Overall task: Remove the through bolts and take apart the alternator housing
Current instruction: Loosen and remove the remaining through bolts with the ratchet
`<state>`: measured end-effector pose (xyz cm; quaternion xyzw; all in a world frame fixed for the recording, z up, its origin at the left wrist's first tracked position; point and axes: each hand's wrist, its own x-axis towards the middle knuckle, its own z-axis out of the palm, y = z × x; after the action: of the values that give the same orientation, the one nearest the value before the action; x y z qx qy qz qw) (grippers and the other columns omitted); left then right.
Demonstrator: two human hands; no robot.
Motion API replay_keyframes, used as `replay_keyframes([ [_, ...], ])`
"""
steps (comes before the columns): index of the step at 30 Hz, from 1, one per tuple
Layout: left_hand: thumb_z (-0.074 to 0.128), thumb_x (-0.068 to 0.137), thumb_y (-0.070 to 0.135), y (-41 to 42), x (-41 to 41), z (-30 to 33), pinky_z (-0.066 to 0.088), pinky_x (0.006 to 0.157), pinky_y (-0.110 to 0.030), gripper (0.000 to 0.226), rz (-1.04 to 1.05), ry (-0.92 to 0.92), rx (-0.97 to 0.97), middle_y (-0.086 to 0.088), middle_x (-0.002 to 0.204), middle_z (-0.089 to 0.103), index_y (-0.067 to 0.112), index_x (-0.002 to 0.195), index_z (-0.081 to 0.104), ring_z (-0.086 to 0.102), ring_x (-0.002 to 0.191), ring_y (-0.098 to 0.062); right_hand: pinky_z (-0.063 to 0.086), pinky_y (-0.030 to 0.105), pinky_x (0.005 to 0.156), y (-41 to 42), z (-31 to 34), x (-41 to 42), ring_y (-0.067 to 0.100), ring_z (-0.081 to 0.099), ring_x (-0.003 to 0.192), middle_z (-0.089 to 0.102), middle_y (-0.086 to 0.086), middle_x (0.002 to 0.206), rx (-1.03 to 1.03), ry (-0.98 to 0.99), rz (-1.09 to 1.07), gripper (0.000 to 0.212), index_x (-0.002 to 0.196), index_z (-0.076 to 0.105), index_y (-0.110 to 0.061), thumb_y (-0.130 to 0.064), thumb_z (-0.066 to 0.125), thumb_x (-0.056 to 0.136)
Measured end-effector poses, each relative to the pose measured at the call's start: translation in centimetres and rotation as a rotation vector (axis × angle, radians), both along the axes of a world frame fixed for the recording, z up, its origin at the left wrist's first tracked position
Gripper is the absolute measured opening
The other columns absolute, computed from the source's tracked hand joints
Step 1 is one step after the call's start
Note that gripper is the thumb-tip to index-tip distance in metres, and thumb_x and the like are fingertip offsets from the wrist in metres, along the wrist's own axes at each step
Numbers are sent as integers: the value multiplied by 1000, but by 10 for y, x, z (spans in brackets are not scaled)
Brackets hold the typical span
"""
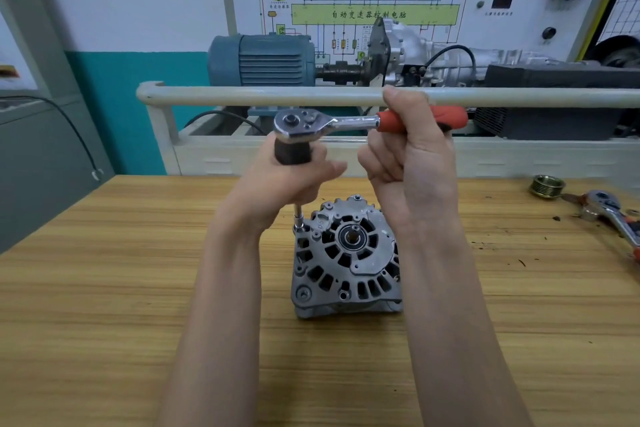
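Note:
A grey cast alternator point(346, 258) stands on the wooden bench point(104, 288), shaft end up. Above it is a ratchet wrench point(332, 123) with an orange handle, held level. A dark grip and a thin extension point(298, 215) hang from the ratchet head, ending in a socket on a bolt at the housing's upper left rim. My left hand point(291, 180) grips the dark grip under the ratchet head. My right hand point(412, 156) is wrapped round the orange handle. A bolt head point(357, 198) shows at the housing's far rim.
A brass-coloured pulley point(547, 186) and a second ratchet wrench point(613, 215) lie at the bench's right edge. Behind the bench runs a white rail point(242, 95), with a blue motor point(259, 61), a gearbox and a wiring-diagram board beyond.

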<state>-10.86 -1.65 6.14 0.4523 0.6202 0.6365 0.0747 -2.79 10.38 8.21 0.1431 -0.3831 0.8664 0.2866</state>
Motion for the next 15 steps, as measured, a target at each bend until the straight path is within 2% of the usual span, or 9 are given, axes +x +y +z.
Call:
replay_keyframes([
  [2, 65, 76, 14, 14, 3, 1, 27, 44, -23, 39, 250, -72, 137, 6, 43, 35, 24, 45, 43, 29, 40, -12, 16, 14, 34, 0, 0, 1, 5, 15, 30, 23, -8, 36, 9, 22, -70, 43, 62, 29, -17, 2, 54, 91],
  [4, 62, 81, 6, 29, 8, 1, 25, 47, -26, 37, 490, -140, 264, 1, 47, 33, 15, 53, 41, 27, 45, -15, 18, 14, 35, -4, -1, 4, 5, 17, 30, 28, -8, 37, 33, 35, -167, 41, 63, 33, -15, 4, 55, 91],
  [6, 61, 81, 3, 36, 12, 1, 23, 48, -28, 30, 582, -156, 305, -2, 51, 31, 9, 58, 42, 25, 49, -17, 20, 15, 36, -8, -3, 6, 5, 19, 30, 32, -9, 37, 61, 49, -230, 37, 64, 37, -14, 3, 56, 91],
  [8, 63, 77, 7, 30, 8, 0, 24, 46, -24, 32, 510, -109, 254, -1, 48, 32, 10, 54, 42, 26, 45, -15, 20, 15, 36, -7, -3, 8, 5, 19, 30, 30, -9, 37, 70, 51, -239, 38, 64, 37, -14, 3, 57, 91],
  [12, 69, 72, 18, 1, -2, 0, 34, 46, -23, 28, 52, 90, 92, 5, 45, 40, 18, 52, 50, 35, 42, -16, 18, 14, 34, 4, -1, 9, 5, 16, 29, 27, -10, 36, 107, 6, -80, 44, 63, 28, -18, 2, 55, 92],
  [15, 66, 72, 18, -6, -3, 0, 33, 43, -21, 26, -75, 111, 101, 6, 43, 40, 23, 51, 51, 36, 38, -13, 17, 13, 32, 9, 0, 7, 4, 17, 28, 28, -11, 34, 164, -9, 65, 45, 61, 27, -20, 0, 53, 92],
])
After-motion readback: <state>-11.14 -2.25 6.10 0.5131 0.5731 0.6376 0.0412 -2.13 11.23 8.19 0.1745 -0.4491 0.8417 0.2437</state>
